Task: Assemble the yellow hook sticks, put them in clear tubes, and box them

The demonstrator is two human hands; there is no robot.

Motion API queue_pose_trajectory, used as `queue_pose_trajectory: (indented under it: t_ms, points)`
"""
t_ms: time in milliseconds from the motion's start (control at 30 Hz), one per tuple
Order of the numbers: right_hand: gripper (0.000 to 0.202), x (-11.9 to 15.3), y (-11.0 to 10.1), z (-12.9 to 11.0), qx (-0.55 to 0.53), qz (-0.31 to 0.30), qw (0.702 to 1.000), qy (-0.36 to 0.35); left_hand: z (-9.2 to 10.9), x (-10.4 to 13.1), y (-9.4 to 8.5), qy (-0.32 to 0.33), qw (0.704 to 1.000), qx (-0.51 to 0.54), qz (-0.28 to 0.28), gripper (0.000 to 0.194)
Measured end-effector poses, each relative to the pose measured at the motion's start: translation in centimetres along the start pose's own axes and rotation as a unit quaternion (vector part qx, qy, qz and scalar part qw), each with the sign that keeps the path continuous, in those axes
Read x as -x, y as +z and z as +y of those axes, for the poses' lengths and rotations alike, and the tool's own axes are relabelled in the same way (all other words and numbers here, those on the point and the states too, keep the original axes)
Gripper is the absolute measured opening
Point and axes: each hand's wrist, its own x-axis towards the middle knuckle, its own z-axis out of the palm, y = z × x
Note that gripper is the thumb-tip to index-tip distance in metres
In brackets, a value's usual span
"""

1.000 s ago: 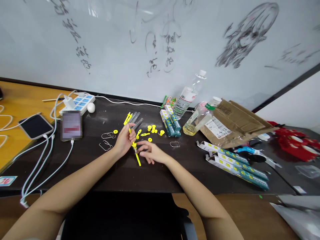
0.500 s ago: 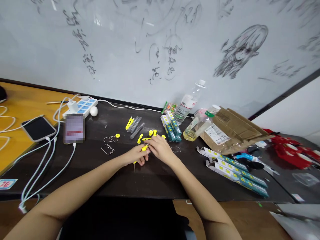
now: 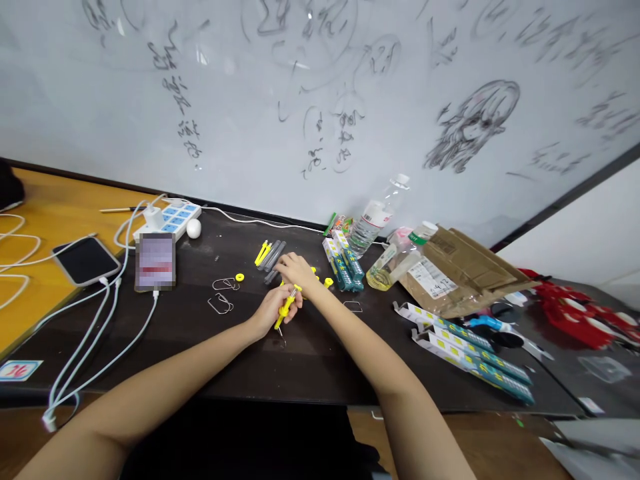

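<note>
My left hand (image 3: 274,309) is closed round a yellow part (image 3: 285,311) with a thin metal wire sticking out of its lower end. My right hand (image 3: 296,272) reaches past it, over the dark tubes (image 3: 273,255), its fingertips at their near end; whether it holds one is hidden. Yellow sticks (image 3: 261,253) lie beside the tubes. A yellow ring (image 3: 240,277) and bent wire pieces (image 3: 221,303) rest to the left. More small yellow parts (image 3: 328,282) lie right of my right hand, partly covered by it.
Behind and right are boxes (image 3: 343,261), a water bottle (image 3: 373,220), a second bottle (image 3: 403,257) and a cardboard package (image 3: 450,267). Long boxes (image 3: 475,353) lie right. A phone (image 3: 155,261), cables and a power strip (image 3: 177,217) are left.
My right hand has left the yellow part and moved up and left to the dark tubes. The yellow part in my left hand now shows more fully. The view has shifted slightly.
</note>
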Motion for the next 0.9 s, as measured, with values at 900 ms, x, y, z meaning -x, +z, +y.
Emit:
queue_pose_trajectory:
  t_ms: [900]
  points:
    - [0.029, 7.6, -3.6, 0.7, -0.657, 0.421, 0.554, 0.291, -0.3, 0.4, -0.6, 0.024, 0.958, -0.282, 0.037, 0.037]
